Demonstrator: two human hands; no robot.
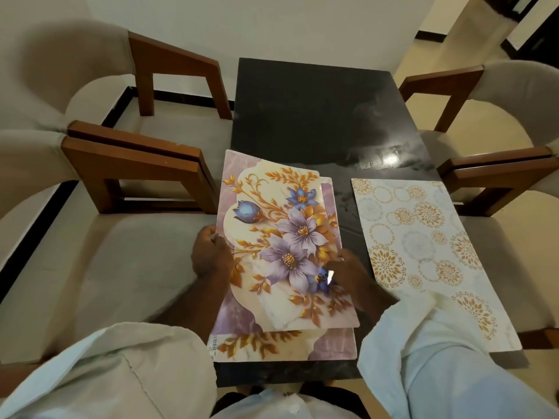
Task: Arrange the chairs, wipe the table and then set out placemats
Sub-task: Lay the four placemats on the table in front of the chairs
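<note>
Two purple floral placemats lie stacked at the near left of the dark table (302, 110). The top floral placemat (281, 225) is lifted and skewed over the lower floral placemat (332, 346). My left hand (210, 252) pinches the top mat's left edge. My right hand (351, 272) holds its right edge, fingers curled onto the surface. A white placemat with gold circles (429, 246) lies flat at the near right of the table.
Two beige wooden-armed chairs (136, 164) stand along the table's left side, and two more chairs (499, 164) along the right. A white wall is beyond the table's far end. A light reflects off the tabletop near the middle right.
</note>
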